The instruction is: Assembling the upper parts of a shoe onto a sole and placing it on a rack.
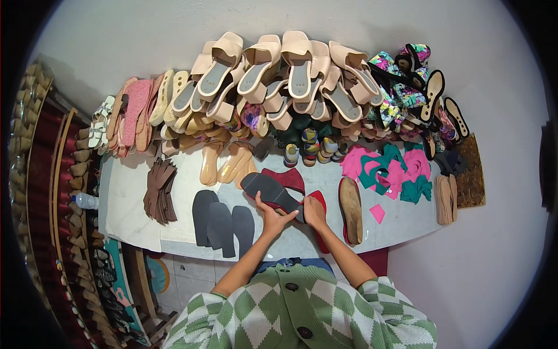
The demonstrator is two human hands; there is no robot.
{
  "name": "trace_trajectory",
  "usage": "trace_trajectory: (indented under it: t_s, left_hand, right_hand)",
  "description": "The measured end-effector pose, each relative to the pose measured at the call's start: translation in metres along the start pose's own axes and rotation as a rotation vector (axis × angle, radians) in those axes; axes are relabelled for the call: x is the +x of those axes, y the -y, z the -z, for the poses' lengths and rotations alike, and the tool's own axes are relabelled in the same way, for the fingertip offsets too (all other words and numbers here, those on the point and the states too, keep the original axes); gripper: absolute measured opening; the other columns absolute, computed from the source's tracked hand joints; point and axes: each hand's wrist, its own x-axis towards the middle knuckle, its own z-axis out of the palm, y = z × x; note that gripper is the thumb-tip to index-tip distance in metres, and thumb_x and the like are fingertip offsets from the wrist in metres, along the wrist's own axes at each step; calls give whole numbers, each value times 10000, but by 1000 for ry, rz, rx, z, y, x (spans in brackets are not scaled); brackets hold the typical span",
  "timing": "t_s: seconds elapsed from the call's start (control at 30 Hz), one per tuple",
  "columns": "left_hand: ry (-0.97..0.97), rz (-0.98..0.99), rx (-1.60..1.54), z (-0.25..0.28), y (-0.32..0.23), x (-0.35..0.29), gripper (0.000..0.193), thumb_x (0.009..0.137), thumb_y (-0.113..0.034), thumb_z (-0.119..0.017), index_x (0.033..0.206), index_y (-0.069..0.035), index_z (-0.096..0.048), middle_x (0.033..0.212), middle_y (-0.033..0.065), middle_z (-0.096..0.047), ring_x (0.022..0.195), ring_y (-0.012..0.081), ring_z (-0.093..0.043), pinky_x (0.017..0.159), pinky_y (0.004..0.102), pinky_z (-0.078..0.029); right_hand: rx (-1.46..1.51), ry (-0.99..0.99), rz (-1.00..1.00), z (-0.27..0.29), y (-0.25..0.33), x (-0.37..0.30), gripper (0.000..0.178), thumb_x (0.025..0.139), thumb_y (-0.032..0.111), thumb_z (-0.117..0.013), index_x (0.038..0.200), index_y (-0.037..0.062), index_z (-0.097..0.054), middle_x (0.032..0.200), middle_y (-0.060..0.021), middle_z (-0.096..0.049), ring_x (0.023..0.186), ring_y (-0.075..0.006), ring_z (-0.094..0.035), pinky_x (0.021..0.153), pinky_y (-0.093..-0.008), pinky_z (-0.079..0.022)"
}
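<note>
A dark-soled shoe (264, 189) with red along its edge is held tilted over the table, sole toward me. My left hand (275, 216) wraps round its middle, thumb stretched toward the heel. My right hand (315, 212) grips the heel end; part of its hold is hidden. Behind the shoe lies a dark red upper (288, 179). A bright red piece (318, 199) shows beside and under my right hand. Three dark grey sole pieces (221, 224) lie left of my hands. To the right rests a wooden shoe last (350, 210) with red along its edge.
Beige heeled sandals (299, 64) are piled at the back. Brown strips (160, 192) lie at left, pink and teal scraps (388, 168) at right. Tan soles (445, 199) stand near a worn board (469, 168). Shelves of shoe lasts (81, 168) line the left side.
</note>
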Motion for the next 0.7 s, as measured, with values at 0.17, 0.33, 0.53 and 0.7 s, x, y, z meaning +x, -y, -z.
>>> trace_trajectory:
  t_s: [0.17,0.33,0.53,0.7]
  left_hand:
    - [4,23,37,0,-3,0,1212,534,-234,-844,1323,-49,56,1250,257,-216,1135,336,-360,965,402,-317]
    - [85,84,-189,2,17,-3,1177,576,-119,-809,1313,-101,109,1207,229,-305,1045,286,-454,892,376,-405]
    - [135,59,-342,-2,18,-4,1121,634,48,-733,1299,-185,139,1146,187,-384,932,225,-540,820,368,-495]
    - [130,0,-256,0,21,-7,1097,644,55,-724,1290,-190,127,1147,175,-381,922,213,-538,822,363,-489]
  right_hand:
    - [-102,-127,40,-5,8,1,429,890,278,-340,766,-45,-594,772,-232,-585,767,-403,-561,719,-476,-414]
    - [-121,-272,63,-12,10,-8,386,891,235,-371,703,-30,-579,715,-238,-574,701,-403,-560,645,-493,-415]
    - [-90,-277,41,-12,11,-6,333,866,175,-392,661,-35,-549,703,-244,-567,679,-405,-556,619,-486,-422]
    - [-99,-324,88,-22,0,-9,311,854,158,-393,669,-40,-545,716,-254,-558,706,-404,-550,643,-485,-420]
